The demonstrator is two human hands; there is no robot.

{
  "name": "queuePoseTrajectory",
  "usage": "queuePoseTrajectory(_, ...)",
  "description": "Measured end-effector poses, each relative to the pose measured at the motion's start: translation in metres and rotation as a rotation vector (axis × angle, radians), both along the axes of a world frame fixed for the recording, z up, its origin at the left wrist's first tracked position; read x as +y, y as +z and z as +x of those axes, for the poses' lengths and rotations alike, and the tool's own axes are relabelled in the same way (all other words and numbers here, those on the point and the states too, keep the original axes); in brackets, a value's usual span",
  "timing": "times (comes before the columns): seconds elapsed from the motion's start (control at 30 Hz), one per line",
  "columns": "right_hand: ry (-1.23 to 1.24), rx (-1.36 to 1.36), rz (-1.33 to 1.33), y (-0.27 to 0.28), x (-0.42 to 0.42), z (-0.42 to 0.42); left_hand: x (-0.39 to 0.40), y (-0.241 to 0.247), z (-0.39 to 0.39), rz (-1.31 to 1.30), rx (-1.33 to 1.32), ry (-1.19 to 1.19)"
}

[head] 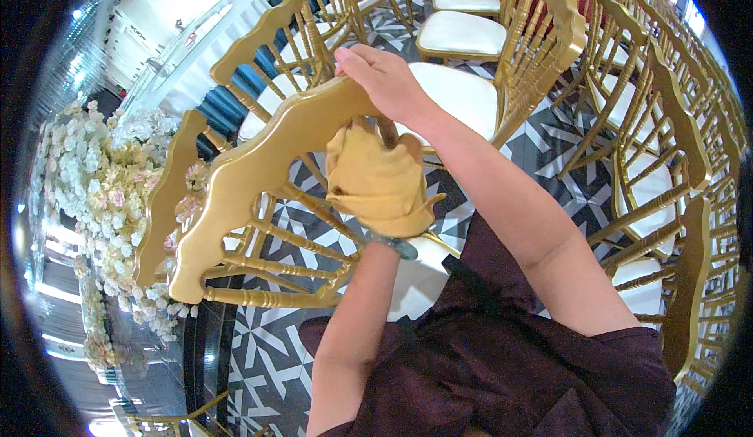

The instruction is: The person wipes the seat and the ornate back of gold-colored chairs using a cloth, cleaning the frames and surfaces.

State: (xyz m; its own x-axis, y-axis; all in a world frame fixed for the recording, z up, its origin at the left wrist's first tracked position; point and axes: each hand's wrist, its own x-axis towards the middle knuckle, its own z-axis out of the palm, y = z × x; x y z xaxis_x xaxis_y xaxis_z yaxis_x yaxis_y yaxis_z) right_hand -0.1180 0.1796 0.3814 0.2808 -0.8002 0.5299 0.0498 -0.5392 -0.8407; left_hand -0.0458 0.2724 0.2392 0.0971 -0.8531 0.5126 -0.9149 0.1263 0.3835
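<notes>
My right hand (379, 75) is bare and grips the end of the top rail of a gold-painted wooden spindle-back chair (259, 155). The chair's back slants across the view before me. Below that rail, my left hand (376, 178) is entirely covered by a crumpled yellow cloth or loose glove (379, 193); which of these it is I cannot tell. It lies against the spindles at the rail's right end, with the fingers hidden. A greenish bangle (400, 246) circles the left wrist. Beneath the left forearm, part of a white seat pad (415, 272) shows.
More gold chairs with white seats (462, 31) stand in rows ahead and on the right (647, 196). Another chair back (170, 202) is close on the left, beside white and pink flowers (117, 202). A skirted glass-topped table (182, 55) stands upper left. The floor (270, 349) is patterned black and white.
</notes>
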Motion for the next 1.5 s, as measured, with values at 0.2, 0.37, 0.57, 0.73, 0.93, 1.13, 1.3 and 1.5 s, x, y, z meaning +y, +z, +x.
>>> queuePoseTrajectory(0.2, 0.061, 0.137, -0.03, -0.001, -0.011, -0.005, -0.054, -0.023, 0.017, 0.241, -0.237, 0.023)
queuePoseTrajectory(0.37, -0.111, 0.039, -0.151, -0.013, -0.012, 0.002, -0.058, -0.013, 0.007, 0.055, -0.005, -0.151)
queuePoseTrajectory(0.57, -0.129, 0.032, -0.083, -0.016, -0.01, 0.002, -0.041, -0.061, 0.007, 0.023, 0.28, -0.254)
queuePoseTrajectory(0.73, -0.054, 0.043, 0.0, -0.006, 0.0, 0.007, -0.033, -0.037, -0.004, -0.175, 0.197, -0.198)
queuePoseTrajectory(0.93, -0.085, 0.013, -0.034, -0.005, -0.003, 0.001, -0.017, -0.063, -0.009, 0.3, 0.544, -0.035)
queuePoseTrajectory(1.13, -0.05, -0.03, 0.033, -0.012, -0.007, 0.012, 0.006, -0.061, 0.003, 0.143, 0.339, -0.076)
queuePoseTrajectory(1.3, -0.089, -0.031, -0.004, -0.003, 0.002, 0.01, 0.058, -0.045, 0.023, -0.031, 0.297, -0.145)
queuePoseTrajectory(1.5, -0.059, -0.059, 0.038, -0.005, 0.0, 0.0, 0.118, 0.062, 0.081, 0.013, 0.353, -0.156)
